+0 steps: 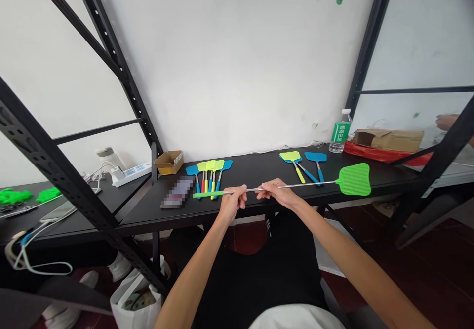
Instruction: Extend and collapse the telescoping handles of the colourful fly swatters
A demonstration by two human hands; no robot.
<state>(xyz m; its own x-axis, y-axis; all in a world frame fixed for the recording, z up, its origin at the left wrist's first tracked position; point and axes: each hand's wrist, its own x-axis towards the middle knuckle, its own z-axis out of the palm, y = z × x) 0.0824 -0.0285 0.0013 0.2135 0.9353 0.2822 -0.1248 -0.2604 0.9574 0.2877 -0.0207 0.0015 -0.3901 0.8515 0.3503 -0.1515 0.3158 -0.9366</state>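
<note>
A fly swatter with a green mesh head, a thin metal shaft and a green handle is held level across the front of the black table. My left hand pinches the shaft close to the handle. Farther right along the same shaft, my right hand grips it between thumb and fingers. The green head points right and the handle points left. Behind my left hand lies a row of several blue and yellow swatters. Behind and right of my right hand are a yellow swatter and a blue swatter.
A small cardboard box and a pixelated flat object are on the table's left. A water bottle stands at the back right beside a brown carton. Black rack posts rise on both sides. Another person's hand shows far right.
</note>
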